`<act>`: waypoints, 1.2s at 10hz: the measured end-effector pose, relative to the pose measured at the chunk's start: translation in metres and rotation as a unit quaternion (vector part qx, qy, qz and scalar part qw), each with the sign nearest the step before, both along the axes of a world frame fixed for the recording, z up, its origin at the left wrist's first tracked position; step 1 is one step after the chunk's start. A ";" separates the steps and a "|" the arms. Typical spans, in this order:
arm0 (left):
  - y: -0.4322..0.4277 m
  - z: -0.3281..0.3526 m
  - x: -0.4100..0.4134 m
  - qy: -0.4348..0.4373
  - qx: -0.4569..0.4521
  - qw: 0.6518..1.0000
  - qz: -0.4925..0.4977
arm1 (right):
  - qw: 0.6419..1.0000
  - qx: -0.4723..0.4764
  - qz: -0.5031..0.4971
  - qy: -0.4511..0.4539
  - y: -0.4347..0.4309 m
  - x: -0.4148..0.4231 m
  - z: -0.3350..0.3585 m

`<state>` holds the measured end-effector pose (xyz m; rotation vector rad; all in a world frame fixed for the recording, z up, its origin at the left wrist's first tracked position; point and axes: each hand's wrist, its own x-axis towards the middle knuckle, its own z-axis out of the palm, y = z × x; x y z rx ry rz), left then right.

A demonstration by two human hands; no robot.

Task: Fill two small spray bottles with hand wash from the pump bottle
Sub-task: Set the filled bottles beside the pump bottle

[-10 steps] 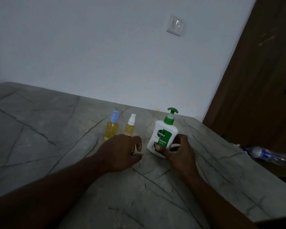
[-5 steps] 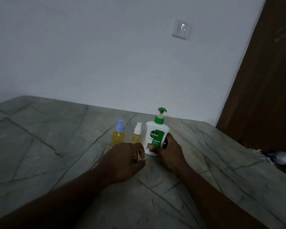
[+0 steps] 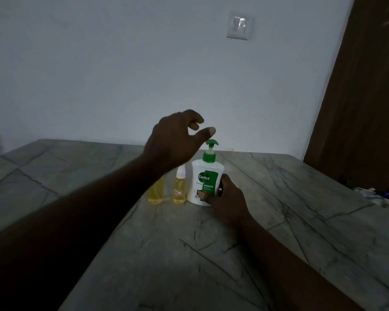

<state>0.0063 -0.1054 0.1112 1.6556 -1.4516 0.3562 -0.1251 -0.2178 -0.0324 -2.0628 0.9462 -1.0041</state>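
A white pump bottle [image 3: 203, 171] with a green label and green pump head stands upright on the grey stone table [image 3: 279, 221]. My right hand [image 3: 225, 196] grips its lower right side. My left hand [image 3: 177, 140] hovers in the air just left of and above the pump head, fingers apart and empty. Two small spray bottles of yellow liquid stand left of the pump bottle: one with a white top [image 3: 179, 187] right beside it, and one [image 3: 155, 191] further left, its top hidden behind my left wrist.
A white wall with a light switch [image 3: 239, 25] rises behind the table. A brown door [image 3: 364, 97] stands at the right. Crumpled clutter [image 3: 377, 194] lies past the table's right edge.
My left hand has lifted off the table and risen to beside the pump head. My right hand has slid the pump bottle left, next to the spray bottles, and still grips it.
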 end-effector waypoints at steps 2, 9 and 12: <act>-0.031 0.008 0.004 0.009 0.103 0.994 -0.019 | 1.000 0.010 0.004 -0.006 0.000 -0.001 0.000; -0.013 -0.016 0.005 -0.002 0.062 0.998 0.020 | 0.998 0.047 0.007 -0.028 0.001 -0.008 0.006; 0.054 -0.020 -0.009 -0.144 0.132 0.966 0.168 | 0.999 -0.005 -0.033 -0.021 0.027 -0.040 0.022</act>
